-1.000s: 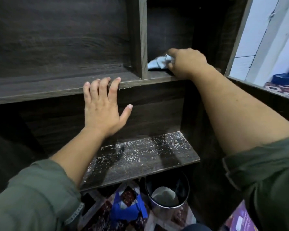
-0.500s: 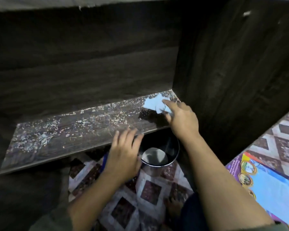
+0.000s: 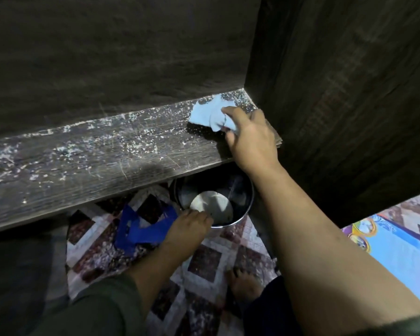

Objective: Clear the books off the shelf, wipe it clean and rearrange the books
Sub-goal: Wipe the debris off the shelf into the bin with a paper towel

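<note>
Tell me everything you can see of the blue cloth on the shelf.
The cloth is pale blue, soft and crumpled, apparently thin fabric. It lies at the right end of the dusty shelf board, near the corner with the side panel. Its left part spreads flat on the board; its right part is bunched and gripped by the right hand. Around it lie white specks.

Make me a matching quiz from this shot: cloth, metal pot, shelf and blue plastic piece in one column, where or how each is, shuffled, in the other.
1 cloth; 2 metal pot; 3 shelf; 4 blue plastic piece.
A speckled with white dust; B standing below the shelf's right end; C gripped by the right hand; D lying on the patterned mat, left of the pot.
Pairs: 1-C, 2-B, 3-A, 4-D.
</note>
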A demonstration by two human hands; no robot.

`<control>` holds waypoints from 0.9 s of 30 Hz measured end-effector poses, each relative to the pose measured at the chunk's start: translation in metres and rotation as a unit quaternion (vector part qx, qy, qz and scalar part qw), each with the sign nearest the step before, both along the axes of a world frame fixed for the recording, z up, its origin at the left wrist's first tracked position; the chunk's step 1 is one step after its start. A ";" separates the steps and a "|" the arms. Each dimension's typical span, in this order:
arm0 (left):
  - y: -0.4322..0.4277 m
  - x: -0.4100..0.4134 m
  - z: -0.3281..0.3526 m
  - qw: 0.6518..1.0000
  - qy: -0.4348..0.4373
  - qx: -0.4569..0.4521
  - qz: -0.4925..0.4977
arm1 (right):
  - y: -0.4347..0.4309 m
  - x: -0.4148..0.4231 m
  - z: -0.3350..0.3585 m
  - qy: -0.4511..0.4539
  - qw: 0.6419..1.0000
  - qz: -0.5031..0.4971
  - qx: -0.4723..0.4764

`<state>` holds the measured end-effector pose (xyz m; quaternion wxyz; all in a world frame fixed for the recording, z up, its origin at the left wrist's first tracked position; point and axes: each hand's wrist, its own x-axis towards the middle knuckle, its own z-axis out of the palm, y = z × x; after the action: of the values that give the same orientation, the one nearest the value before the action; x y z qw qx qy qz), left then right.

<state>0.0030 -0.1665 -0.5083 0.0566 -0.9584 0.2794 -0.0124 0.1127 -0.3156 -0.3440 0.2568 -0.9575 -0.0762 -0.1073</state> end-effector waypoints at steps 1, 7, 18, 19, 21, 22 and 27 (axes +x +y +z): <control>-0.003 0.000 -0.004 1.000 0.001 -0.004 -0.007 | -0.001 -0.002 0.000 0.002 1.000 0.009 0.009; -0.009 0.001 -0.013 1.000 0.008 -0.001 -0.012 | -0.008 -0.005 0.000 -0.024 1.000 0.013 0.006; 0.007 -0.039 0.064 0.997 0.020 -0.078 -0.001 | -0.014 -0.012 0.012 -0.019 0.999 0.031 -0.001; 0.009 -0.045 0.077 0.997 0.007 -0.083 0.004 | -0.014 -0.013 0.013 -0.016 1.000 0.027 -0.004; 0.013 -0.059 0.097 0.995 -0.031 -0.099 0.007 | -0.017 -0.014 0.013 -0.007 1.000 0.009 -0.001; 0.016 -0.067 0.105 0.993 -0.043 -0.105 0.015 | -0.017 -0.015 0.013 -0.003 1.000 0.002 0.005; 0.029 -0.091 0.121 0.990 -0.003 -0.104 0.100 | -0.013 -0.016 0.008 -0.022 0.999 -0.007 0.024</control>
<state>-0.0881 -0.1376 -0.3870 -0.0412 -0.9823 0.1788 -0.0384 0.0964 -0.3287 -0.3355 0.2768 -0.9490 -0.0727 -0.1320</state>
